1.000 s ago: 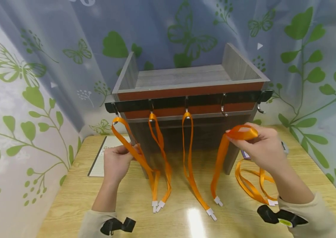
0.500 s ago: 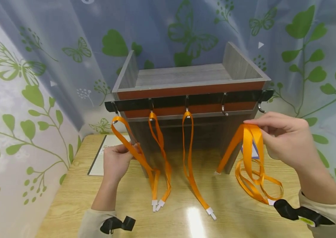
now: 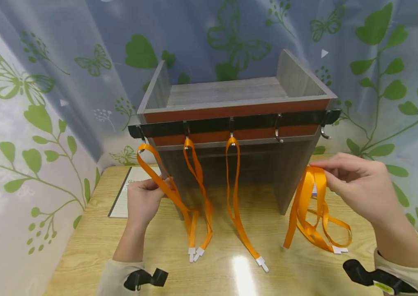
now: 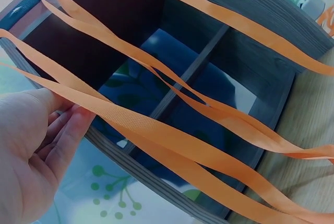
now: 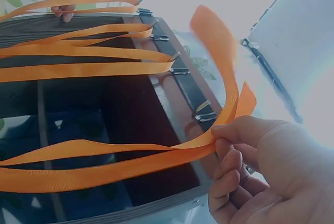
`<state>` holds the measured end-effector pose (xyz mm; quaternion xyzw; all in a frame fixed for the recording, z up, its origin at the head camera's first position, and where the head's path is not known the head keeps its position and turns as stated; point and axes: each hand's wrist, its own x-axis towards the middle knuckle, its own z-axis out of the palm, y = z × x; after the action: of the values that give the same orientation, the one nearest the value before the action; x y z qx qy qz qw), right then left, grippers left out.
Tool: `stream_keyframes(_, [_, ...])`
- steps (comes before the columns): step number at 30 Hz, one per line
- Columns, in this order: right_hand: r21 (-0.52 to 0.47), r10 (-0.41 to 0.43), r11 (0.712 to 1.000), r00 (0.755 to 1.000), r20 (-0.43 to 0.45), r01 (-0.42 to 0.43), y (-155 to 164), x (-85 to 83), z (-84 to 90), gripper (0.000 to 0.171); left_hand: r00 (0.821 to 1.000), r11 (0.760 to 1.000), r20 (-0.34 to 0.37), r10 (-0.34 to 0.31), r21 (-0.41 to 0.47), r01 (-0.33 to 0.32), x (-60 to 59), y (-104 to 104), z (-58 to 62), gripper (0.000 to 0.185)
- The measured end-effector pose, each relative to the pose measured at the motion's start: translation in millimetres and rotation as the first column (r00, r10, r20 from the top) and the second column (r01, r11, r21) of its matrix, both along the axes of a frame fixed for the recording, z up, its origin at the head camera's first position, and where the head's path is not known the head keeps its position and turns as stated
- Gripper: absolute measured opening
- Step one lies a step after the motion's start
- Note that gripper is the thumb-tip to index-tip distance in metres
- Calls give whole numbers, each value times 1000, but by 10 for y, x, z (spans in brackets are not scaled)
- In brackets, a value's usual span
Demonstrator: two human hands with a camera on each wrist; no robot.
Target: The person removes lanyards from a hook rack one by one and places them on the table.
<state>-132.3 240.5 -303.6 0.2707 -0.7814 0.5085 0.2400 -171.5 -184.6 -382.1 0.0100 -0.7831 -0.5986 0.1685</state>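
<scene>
Right grip (image 3: 358, 187) pinched narrow, I hold a flat orange ribbon lanyard (image 3: 306, 189) below the right end of the black rail with silver metal hooks (image 3: 209, 126). With my left grip (image 3: 144, 202) I pinch a second orange ribbon lanyard (image 4: 141, 125), looped over the rail's leftmost hook. As I judge it, a downward tug there could twist that loop; my right strap could snag the coiled orange lanyard (image 3: 319, 243) on the pale wooden table (image 3: 201, 283) below the rail.
</scene>
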Motion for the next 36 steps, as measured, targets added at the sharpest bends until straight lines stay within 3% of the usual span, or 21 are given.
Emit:
stream_keyframes(8, [51, -101, 994, 977, 186, 93, 33, 38, -145, 18, 1000, 1000, 17, -6, 30, 5, 1, -6, 3, 17])
stream_keyframes(14, [154, -236, 968, 925, 298, 198, 72, 26, -277, 15, 1000, 1000, 19, -9, 30, 8, 11, 0, 8, 18])
stream_keyframes(20, [214, -310, 946, 868, 388, 243, 109, 5, -431, 20, 1000, 1000, 25, -13, 28, 12, 16, 6, 21, 19])
stream_keyframes(23, [221, -312, 946, 855, 415, 238, 113, 15, -523, 20, 1000, 1000, 29, -9, 19, 8, 20, 6, 24, 19])
stream_keyframes(28, [205, -288, 954, 857, 427, 218, 87, 3, -689, 19, 1000, 1000, 28, 0, 2, 0, 12, 2, 23, 19])
stream_keyframes(36, [196, -275, 960, 810, 518, 201, 52, -49, -909, 23, 1000, 1000, 15, 2, -5, -2, -4, -1, 2, 20])
